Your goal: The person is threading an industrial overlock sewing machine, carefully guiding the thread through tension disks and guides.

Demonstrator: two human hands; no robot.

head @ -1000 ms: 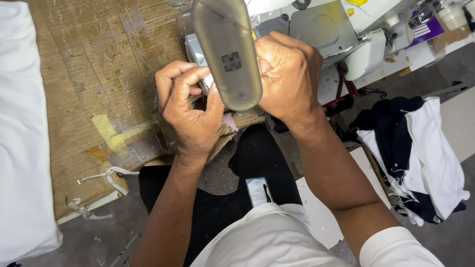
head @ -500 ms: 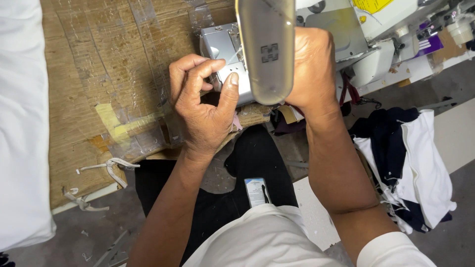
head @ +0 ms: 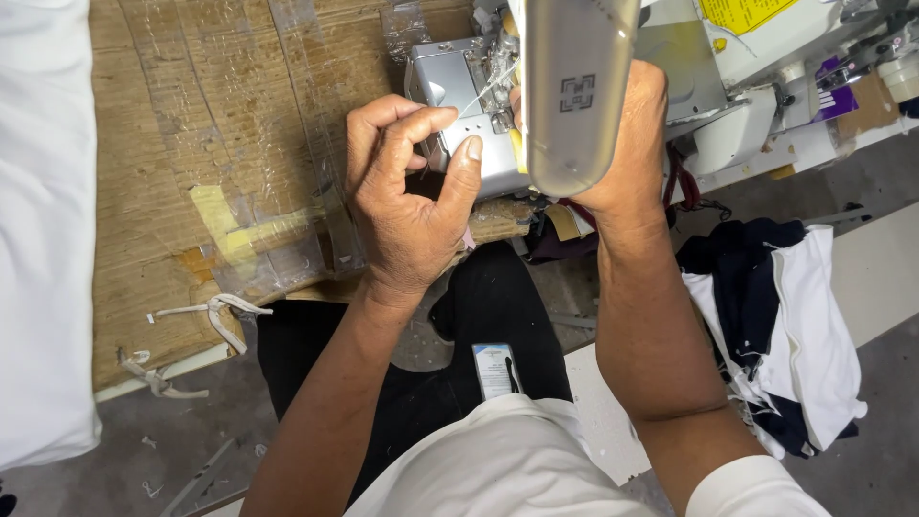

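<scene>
A silver sewing machine bed [head: 445, 81] sits at the far edge of a worn wooden table [head: 172, 124]. A long grey housing [head: 574, 86] hangs over it and hides the needle area. My left hand [head: 412, 206] rests against the machine's front, thumb and forefinger pinched on a thin white thread [head: 481, 88] that runs up to the right. My right hand [head: 634, 144] reaches in from the right behind the grey housing. Its fingertips are hidden, so what they hold does not show.
White cloth [head: 38, 230] covers the table's left side. Yellow tape [head: 230, 225] and clear film patch the wood. White fabric strips [head: 211, 311] hang off the near edge. A heap of navy and white garments [head: 785, 316] lies on the right. A small card [head: 495, 369] rests on my lap.
Both hands have moved up and closer to the machine bed. My left fingers have closed into a pinch on the thread. The grey housing has shifted right in view.
</scene>
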